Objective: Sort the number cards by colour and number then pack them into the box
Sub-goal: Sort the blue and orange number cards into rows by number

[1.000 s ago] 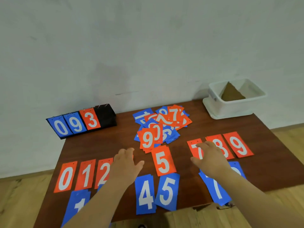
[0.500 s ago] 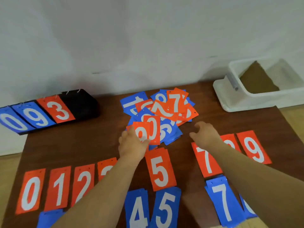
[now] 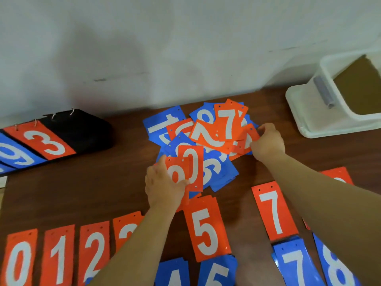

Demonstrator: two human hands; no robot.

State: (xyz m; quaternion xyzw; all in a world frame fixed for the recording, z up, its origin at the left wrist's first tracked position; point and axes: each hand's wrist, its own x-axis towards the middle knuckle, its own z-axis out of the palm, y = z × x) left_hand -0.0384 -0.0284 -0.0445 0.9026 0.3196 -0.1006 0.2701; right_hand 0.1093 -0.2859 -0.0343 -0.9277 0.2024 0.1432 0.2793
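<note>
Both hands have come forward off the sorted rows into the unsorted pile point(image 3: 202, 145) mid-table: left hand point(image 3: 162, 186) pinching an orange card point(image 3: 175, 172), right hand point(image 3: 268, 143) closed on an orange card's edge point(image 3: 250, 136), box point(image 3: 338, 96) waiting far right, so sorting continues.

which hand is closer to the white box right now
Right. The right hand is at the right edge of the card pile, with bare table between it and the white box. The left hand is at the pile's near left side, farther away.
</note>
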